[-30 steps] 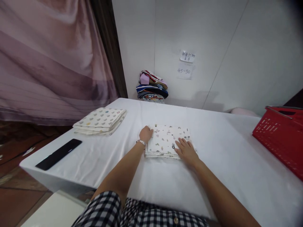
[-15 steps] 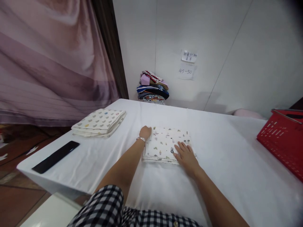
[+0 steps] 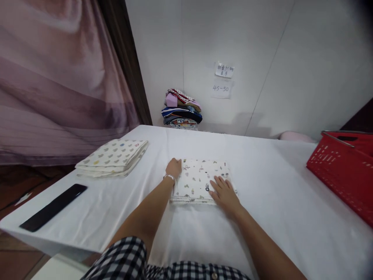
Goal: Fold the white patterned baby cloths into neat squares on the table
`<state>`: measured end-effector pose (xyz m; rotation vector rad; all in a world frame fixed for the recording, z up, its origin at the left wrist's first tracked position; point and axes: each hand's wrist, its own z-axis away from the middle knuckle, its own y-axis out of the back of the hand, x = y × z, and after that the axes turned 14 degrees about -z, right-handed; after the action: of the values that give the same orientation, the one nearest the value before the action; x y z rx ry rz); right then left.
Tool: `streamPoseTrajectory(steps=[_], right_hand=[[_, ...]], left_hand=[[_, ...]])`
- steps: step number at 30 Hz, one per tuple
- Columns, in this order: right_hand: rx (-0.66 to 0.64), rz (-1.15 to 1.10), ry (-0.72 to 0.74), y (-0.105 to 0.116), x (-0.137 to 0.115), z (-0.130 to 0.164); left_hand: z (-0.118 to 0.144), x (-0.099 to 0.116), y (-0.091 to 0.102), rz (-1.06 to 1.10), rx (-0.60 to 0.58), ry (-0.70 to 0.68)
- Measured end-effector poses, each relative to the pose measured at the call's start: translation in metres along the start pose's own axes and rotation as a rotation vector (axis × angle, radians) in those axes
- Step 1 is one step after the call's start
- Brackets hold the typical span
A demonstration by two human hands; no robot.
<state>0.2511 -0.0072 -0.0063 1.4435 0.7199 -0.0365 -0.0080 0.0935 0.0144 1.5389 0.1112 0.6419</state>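
On the table (image 3: 276,194), the left hand (image 3: 174,168) grips the cloth's (image 3: 198,179) far-left corner; the right hand (image 3: 223,194) lies flat, fingers apart, on it.

bare white table (image 3: 262,217) open from 12 to 3 o'clock of folded printed cloth (image 3: 198,179) | red basket (image 3: 344,171) blocking far 3 o'clock edge | second folded stack (image 3: 112,157) at 10 o'clock, clear lane between | black remote (image 3: 52,207) at 8 o'clock near edge | clothes pile (image 3: 182,109) beyond 12 o'clock edge
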Motion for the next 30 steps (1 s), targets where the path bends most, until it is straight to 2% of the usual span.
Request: streamPoseTrajectory(steps=[6,15,18,21,23,26,30], right_hand=[[0.010,-0.007,0.004,0.003,-0.001,0.000],[0.036,-0.063,0.004,-0.001,0.002,-0.001],[0.132,-0.232,-0.003,0.001,0.010,-0.003],[0.393,-0.436,-0.012,0.007,0.022,0.002],[0.526,-0.500,0.009,0.011,0.028,0.010],[0.558,-0.529,0.028,0.010,0.028,0.026],[0.469,-0.469,0.083,0.002,0.016,0.045]], left_hand=[[0.023,-0.015,0.007,0.027,-0.060,-0.111],[0.098,-0.055,0.005,0.138,-0.065,-0.209],[0.114,-0.063,-0.001,0.264,-0.006,-0.222],[0.123,-0.069,-0.011,0.421,0.090,-0.221],[0.127,-0.073,-0.015,0.473,0.177,-0.274],[0.134,-0.078,-0.015,0.420,0.285,-0.386],[0.142,-0.081,-0.011,0.260,0.312,-0.561]])
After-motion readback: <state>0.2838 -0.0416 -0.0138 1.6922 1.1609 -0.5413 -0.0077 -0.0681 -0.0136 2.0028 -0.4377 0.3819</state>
